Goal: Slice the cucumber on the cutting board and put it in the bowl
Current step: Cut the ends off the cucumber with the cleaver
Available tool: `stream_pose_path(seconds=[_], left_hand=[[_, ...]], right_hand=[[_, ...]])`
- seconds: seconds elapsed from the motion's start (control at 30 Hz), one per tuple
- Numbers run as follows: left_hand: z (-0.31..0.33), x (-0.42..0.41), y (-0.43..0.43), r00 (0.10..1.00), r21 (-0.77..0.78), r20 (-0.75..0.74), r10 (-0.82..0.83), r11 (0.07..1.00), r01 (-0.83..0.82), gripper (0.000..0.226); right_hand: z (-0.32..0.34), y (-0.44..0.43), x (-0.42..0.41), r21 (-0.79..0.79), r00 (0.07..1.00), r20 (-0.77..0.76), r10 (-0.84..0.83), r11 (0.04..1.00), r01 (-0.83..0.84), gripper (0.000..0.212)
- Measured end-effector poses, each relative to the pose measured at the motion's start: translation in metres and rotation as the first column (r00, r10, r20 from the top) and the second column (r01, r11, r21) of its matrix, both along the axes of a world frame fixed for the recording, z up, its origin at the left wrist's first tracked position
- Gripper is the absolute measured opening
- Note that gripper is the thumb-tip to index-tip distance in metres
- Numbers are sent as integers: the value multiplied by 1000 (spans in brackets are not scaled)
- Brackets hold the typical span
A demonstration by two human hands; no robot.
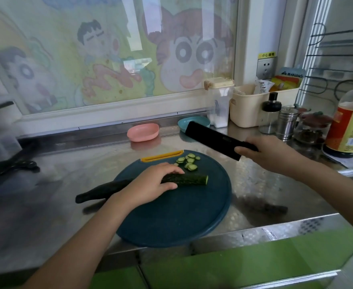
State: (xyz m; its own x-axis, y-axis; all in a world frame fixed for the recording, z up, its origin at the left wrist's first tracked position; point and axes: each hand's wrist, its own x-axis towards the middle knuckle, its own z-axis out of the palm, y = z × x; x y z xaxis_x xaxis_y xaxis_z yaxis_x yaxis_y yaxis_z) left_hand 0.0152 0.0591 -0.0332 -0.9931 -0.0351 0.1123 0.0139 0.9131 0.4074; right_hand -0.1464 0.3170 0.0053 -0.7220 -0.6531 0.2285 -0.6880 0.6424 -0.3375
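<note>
Most of the trouble could start with the steel counter (67,174): it looks slick, and the round cutting board (171,215) lies with its near rim right at the front edge, so a hard chop may make the board slide or tip.

Next comes the cucumber (189,180), which lies across the board with its uncut tail hanging off the left side onto the counter. The left hand (150,184) curls over its middle and holds it down, fingertips close to the cut end. If they are not tucked back, the blade could catch them.

The right hand (269,152) grips the handle of a black knife (211,138), lifted above the counter, right of the board and apart from the cucumber. A careless swing down could land crooked or roll the cucumber.

Behind the board stand a pink bowl (143,132) and a blue bowl (194,122); I cannot tell which is meant.

Smallest are the slices (189,161), heaped near the board's far rim, where a nudge could push them off.
</note>
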Motion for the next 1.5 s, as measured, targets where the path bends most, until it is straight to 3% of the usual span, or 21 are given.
stream_pose_path(seconds=[0.17, 0.4, 0.53, 0.77, 1.0, 1.23, 1.33, 1.5], left_hand=[[-2, 10, 5, 998, 23, -58, 10, 1000, -8, 37], [-12, 23, -10, 975, -36, -154, 160, 985, -168, 35], [-14, 26, -13, 978, -50, -154, 143, 987, -152, 34], [-13, 23, -15, 980, -80, -180, 81, 992, -97, 35], [-13, 1, -12, 978, -65, -195, 75, 994, -90, 37], [-18, 6, -2, 967, -32, -250, 55, 997, -65, 38], [-19, 9, -1, 963, -28, -265, 53, 998, -62, 41], [-17, 13, -11, 975, -167, -196, 108, 976, -142, 42]], right_hand=[[-5, -12, 2, 229, 995, 75, 60, 970, -76, 54], [-12, -39, 6, 257, 981, 125, 147, 950, -175, 51], [-6, -50, 4, 286, 985, 93, 143, 944, -164, 48], [-15, -55, -13, 274, 994, 39, 105, 955, -112, 54], [-1, -50, 2, 199, 984, 137, 115, 970, -142, 40], [13, -39, 19, 228, 985, -84, 152, 965, -129, 40], [13, -33, 21, 182, 983, -105, 150, 975, -130, 42], [17, -17, 28, 157, 992, -94, 86, 985, -70, 43]])
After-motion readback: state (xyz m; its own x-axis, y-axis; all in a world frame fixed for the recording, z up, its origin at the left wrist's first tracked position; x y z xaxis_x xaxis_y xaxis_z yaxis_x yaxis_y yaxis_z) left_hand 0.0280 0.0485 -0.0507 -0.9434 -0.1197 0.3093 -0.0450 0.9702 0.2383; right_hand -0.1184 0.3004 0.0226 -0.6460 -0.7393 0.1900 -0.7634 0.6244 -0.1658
